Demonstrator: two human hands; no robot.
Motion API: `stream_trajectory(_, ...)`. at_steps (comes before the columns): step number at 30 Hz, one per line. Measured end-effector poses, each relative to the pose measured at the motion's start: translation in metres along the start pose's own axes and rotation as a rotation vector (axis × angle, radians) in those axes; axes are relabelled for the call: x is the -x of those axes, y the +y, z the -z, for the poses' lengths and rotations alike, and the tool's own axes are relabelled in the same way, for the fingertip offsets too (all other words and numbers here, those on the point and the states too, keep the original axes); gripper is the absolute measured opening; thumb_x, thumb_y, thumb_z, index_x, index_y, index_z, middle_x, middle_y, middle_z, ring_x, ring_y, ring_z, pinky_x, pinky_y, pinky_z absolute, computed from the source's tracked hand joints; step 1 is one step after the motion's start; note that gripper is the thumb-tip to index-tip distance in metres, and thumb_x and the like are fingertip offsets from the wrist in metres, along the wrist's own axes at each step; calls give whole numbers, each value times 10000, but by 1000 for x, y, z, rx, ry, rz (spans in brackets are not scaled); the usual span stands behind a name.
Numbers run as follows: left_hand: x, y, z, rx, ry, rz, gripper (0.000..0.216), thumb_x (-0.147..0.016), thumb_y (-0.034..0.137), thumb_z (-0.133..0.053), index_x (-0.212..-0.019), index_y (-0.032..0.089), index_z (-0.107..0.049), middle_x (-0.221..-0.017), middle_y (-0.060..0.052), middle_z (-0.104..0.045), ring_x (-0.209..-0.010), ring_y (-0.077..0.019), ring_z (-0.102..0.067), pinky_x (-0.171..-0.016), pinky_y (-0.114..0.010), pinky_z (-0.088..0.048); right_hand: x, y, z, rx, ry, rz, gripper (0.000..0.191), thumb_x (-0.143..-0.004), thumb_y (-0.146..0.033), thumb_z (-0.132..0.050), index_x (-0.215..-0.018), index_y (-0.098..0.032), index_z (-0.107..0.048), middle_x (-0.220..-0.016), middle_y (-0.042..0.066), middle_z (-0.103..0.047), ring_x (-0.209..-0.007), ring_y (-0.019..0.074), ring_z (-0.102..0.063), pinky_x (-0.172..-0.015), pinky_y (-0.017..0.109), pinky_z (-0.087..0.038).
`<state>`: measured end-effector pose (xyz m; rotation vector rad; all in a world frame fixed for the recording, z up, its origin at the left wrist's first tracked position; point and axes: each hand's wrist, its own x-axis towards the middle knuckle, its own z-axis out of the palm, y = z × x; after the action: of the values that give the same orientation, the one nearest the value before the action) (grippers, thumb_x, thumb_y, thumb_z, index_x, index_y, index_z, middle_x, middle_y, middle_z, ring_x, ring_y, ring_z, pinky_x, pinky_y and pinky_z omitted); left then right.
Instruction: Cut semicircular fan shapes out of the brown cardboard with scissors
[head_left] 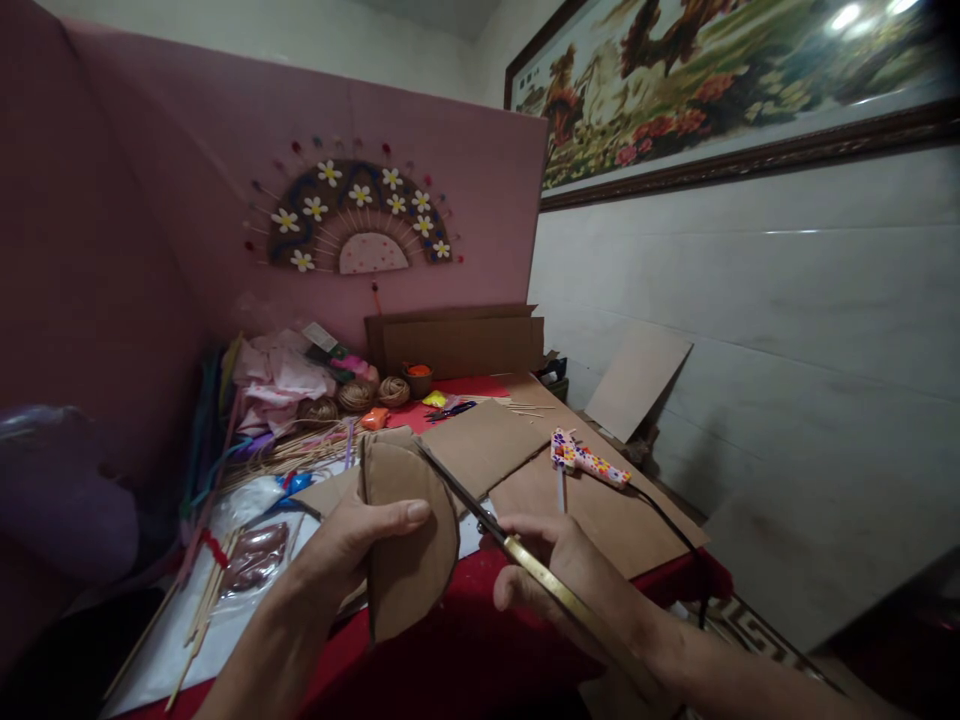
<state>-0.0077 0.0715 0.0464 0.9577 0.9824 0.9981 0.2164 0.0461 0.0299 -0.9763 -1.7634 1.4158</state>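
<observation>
My left hand (358,540) grips a half-round piece of brown cardboard (411,575), thumb on its face and fingers behind it, out of sight. The piece is held up above the table with its curved edge to the right. In my right hand (551,560) is a pair of scissors (525,560) with gold-coloured handles and dark blades. The blades point up and left, along the upper right curve of the cardboard. Whether they touch its edge I cannot tell.
Beyond my hands lie flat cardboard sheets (484,440) and a flower-patterned glue gun (589,460) with its cord. Twine balls (394,391), thin sticks (199,610) and plastic packets (259,555) crowd the left. A decorated fan (360,205) hangs on the pink board behind.
</observation>
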Motion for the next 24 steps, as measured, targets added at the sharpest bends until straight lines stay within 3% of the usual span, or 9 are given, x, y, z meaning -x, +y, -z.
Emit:
stream_trajectory(4, 0, -1, 0, -14, -18, 16, 391, -497, 352, -853, -788, 117, -741, -735, -76, -730, -601, -174, -635, -563, -265, -501, -2, 2, 2, -44, -32, -4, 630, -690, -704, -625, -979, -147, -565, -629, -41, -495, -454, 43, -336, -409, 174, -264)
stream_trajectory(8, 1, -3, -4, -6, -48, -12, 436, -505, 314, -847, -876, 119, -732, -784, -82, -738, -632, -175, -641, -580, -258, -504, -7, -1, 2, -40, -51, 64, 651, -676, -742, -599, -926, -143, -545, -616, -57, -410, -475, 51, -357, -420, 167, -290)
stream_trajectory(14, 1, -2, -6, -15, -44, -25, 317, -512, 305, -843, -736, 117, -720, -773, -81, -732, -621, -164, -631, -567, -244, -492, -7, 0, 0, -29, -45, 66, 623, -725, -715, -579, -958, -138, -552, -629, -45, -438, -486, 54, -347, -427, 170, -287)
stream_trajectory(19, 2, -2, -7, -27, -54, -35, 332, -514, 305, -841, -771, 129, -727, -840, -86, -738, -634, -167, -635, -575, -253, -499, -5, -4, 1, -23, -20, 69, 598, -694, -699, -628, -891, -139, -563, -671, -25, -484, -514, 56, -349, -447, 178, -283)
stream_trajectory(24, 3, -2, -5, -58, -55, -6, 365, -507, 321, -836, -796, 125, -728, -764, -72, -727, -615, -166, -625, -559, -245, -489, -3, -9, -2, -67, -18, 2, 667, -635, -769, -602, -842, -135, -578, -632, -13, -520, -491, 67, -377, -447, 196, -305)
